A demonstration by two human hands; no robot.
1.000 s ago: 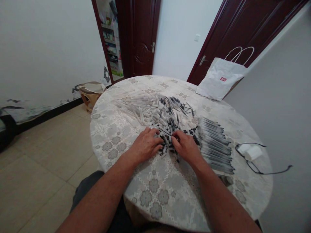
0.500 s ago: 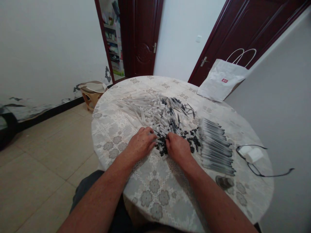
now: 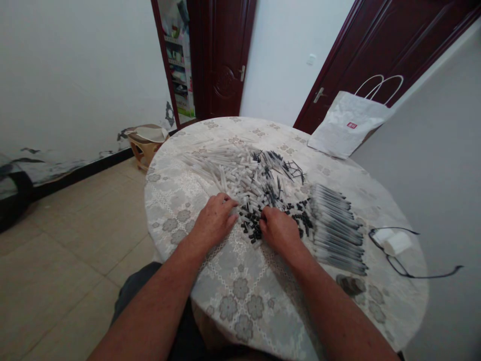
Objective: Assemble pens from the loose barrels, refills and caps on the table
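Observation:
My left hand is at the near-left edge of a pile of parts, thumb and forefinger apart, and I see nothing between them. My right hand has its fingers curled together over the near side of the pile; what they pinch, if anything, is hidden. Between the hands lie small black pen caps. Beyond them are whitish translucent pen barrels and thin dark refills. To the right of my right hand, several assembled pens lie side by side in a row.
A patterned cloth covers the round table. Eyeglasses and a white block-like item lie at the right, near a small dark round object. A white paper bag stands at the back right. A stool is beyond the left edge.
A thin dark stick that spanned between my hands no longer shows. My left hand has drawn back slightly to the left, opening a wider gap. The view has shifted a little.

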